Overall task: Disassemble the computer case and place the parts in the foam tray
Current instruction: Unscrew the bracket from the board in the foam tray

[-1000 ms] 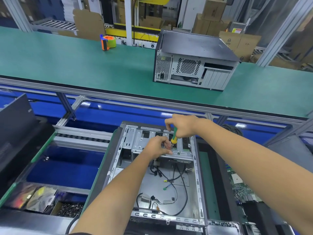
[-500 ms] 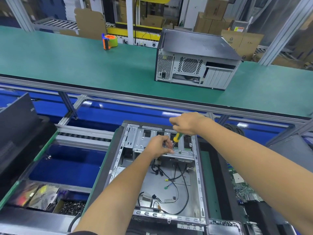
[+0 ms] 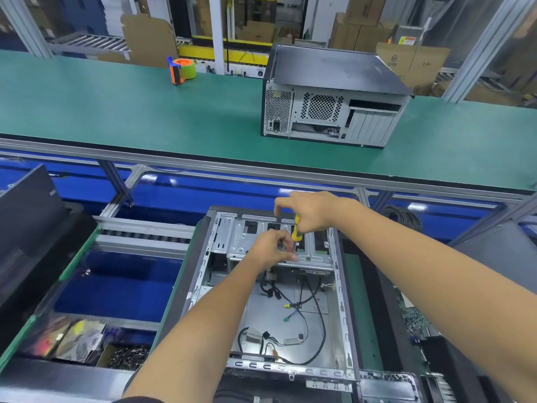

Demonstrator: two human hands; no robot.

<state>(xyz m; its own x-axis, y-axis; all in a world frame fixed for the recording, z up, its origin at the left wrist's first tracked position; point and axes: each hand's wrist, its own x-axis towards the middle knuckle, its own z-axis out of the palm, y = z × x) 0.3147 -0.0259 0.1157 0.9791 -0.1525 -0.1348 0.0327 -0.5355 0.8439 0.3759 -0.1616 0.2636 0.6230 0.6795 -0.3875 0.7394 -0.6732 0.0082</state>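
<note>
An open computer case [image 3: 343, 321] lies flat in front of me, its side panel off and loose black cables [image 3: 311, 309] on its floor. At the case's far end sits a metal drive cage [image 3: 241, 237]. My right hand [image 3: 308, 210] grips a yellow and green screwdriver [image 3: 296, 231], held upright with its tip down on the cage. My left hand [image 3: 271, 247] pinches at the cage right beside the screwdriver tip; what its fingers hold is hidden.
A second, closed computer case [image 3: 334, 97] stands on the green conveyor belt [image 3: 116, 112] beyond, with an orange and green tape dispenser [image 3: 181, 69] farther left. A bin of bags and screws [image 3: 81, 341] is at lower left. Circuit boards [image 3: 418, 324] lie at right.
My right hand has turned and lifted slightly on the screwdriver handle, bringing the tool more upright. My left hand stays pinched by the tip on the drive cage.
</note>
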